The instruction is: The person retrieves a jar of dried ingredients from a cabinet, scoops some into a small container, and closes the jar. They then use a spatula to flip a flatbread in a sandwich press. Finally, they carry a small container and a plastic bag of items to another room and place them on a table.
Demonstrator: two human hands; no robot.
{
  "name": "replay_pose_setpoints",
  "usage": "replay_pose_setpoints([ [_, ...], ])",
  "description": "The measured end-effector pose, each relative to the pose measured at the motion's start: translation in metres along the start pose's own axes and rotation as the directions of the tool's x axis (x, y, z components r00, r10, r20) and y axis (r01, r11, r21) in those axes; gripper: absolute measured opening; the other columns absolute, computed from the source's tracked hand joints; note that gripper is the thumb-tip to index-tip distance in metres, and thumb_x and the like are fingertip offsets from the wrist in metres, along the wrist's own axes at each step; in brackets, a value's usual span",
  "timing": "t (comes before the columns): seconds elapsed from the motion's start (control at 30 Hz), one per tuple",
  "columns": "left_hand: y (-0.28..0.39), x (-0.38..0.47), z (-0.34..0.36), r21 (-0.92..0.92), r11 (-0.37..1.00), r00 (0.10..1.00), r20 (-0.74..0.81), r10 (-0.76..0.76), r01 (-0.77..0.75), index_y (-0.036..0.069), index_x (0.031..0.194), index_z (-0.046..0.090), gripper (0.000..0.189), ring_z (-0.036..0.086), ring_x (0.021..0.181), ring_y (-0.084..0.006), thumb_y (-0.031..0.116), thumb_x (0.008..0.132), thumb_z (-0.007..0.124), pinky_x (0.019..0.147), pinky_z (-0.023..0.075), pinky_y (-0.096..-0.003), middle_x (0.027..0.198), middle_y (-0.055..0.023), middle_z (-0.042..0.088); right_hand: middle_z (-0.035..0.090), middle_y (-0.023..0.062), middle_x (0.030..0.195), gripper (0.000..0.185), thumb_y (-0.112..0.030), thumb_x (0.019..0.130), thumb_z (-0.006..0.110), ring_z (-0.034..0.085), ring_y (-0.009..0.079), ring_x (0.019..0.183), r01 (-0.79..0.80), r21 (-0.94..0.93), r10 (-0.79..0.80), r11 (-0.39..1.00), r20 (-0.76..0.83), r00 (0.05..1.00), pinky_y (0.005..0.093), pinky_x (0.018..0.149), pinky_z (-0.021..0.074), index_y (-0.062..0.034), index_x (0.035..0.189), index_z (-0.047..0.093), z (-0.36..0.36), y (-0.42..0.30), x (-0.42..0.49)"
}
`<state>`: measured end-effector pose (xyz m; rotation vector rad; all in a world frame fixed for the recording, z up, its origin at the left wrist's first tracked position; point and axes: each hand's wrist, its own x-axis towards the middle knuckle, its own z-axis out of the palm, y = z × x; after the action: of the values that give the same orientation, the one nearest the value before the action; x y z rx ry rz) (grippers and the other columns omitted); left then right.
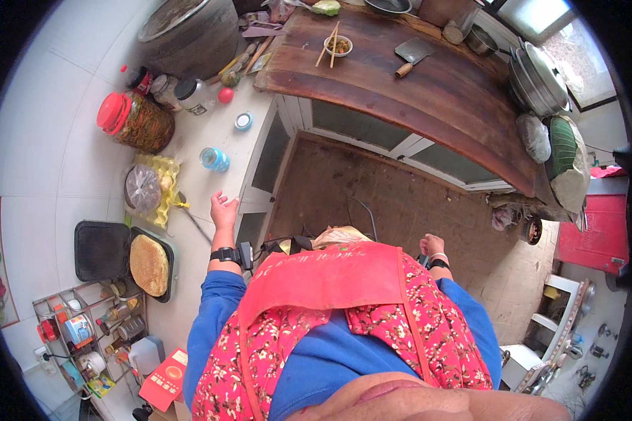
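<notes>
My left hand (224,210) is held over the edge of the white counter (189,247), fingers apart and nothing in it. Beyond its fingertips a blue jar (215,159) stands uncapped, with a round blue-and-white lid (243,121) farther along. Left of the hand are a yellow egg tray (164,208) and a clear bag (143,188) of dark contents. Nearer me, a browned flatbread (149,264) lies in an electric griddle (102,250) with its lid raised. My right hand (432,245) hangs at my side above the floor, fingers partly curled, holding no visible object.
A wooden worktop (379,73) ahead carries a bowl (341,46) with chopsticks (334,44) and a cleaver (413,52). A red-lidded jar (142,123) stands by the left wall. A wire rack (97,326) and red box (164,380) are lower left. Stacked metal pots (540,79) are at right.
</notes>
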<state>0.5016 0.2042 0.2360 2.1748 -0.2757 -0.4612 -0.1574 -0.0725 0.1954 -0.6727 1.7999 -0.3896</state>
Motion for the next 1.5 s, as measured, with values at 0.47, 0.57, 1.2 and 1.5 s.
replay_pose_setpoints([
  [0.47,0.102,0.042,0.078,-0.019,0.999,0.944,-0.328,-0.042,0.038,-0.007,0.143,0.031,0.109,0.044,0.133,-0.0371,0.025,0.06,0.094,0.113,0.0356,-0.0418,0.143,-0.0269,0.044,0.061,0.0036,0.073,0.014,-0.011,0.092,0.062,0.057,0.0127,0.056,0.186,0.122,-0.194,0.975,0.055,0.979,0.0245,0.046,0.0453,-0.0041,0.103,0.065,-0.044,-0.149,0.063],
  [0.57,0.111,0.064,0.079,0.025,0.994,0.903,-0.421,-0.083,0.102,-0.008,0.144,0.029,0.117,0.041,0.136,-0.0376,0.031,0.056,0.095,0.114,0.0344,-0.0432,0.145,-0.0263,0.041,0.064,0.0036,0.076,0.018,-0.011,0.092,0.062,0.057,0.0116,0.056,0.329,-0.02,-0.322,0.944,0.147,0.935,0.0226,0.045,0.0426,-0.0026,0.107,0.065,-0.003,-0.21,0.047],
  [1.2,0.184,0.082,0.095,-0.051,0.972,0.92,-0.337,0.201,-0.231,0.011,0.125,0.05,0.078,0.061,0.109,-0.0325,0.025,0.06,0.09,0.095,0.0489,-0.0434,0.117,-0.0117,0.063,0.071,0.0178,0.103,0.04,-0.028,0.084,0.071,0.068,0.0353,0.1,0.961,-0.275,-0.452,0.015,0.856,0.252,0.0431,0.087,0.0526,-0.0047,0.116,0.066,0.414,-0.416,-0.114],
  [1.5,0.191,0.059,0.085,-0.092,0.97,0.946,-0.258,0.196,-0.226,0.008,0.125,0.05,0.074,0.062,0.107,-0.0325,0.02,0.062,0.088,0.095,0.0488,-0.0429,0.115,-0.0136,0.063,0.048,0.0126,0.143,0.079,-0.028,0.078,0.076,0.047,0.0362,0.13,0.845,-0.333,-0.387,-0.419,0.907,0.165,0.0442,0.107,0.0432,-0.0165,0.147,0.04,0.526,-0.39,-0.159],
])
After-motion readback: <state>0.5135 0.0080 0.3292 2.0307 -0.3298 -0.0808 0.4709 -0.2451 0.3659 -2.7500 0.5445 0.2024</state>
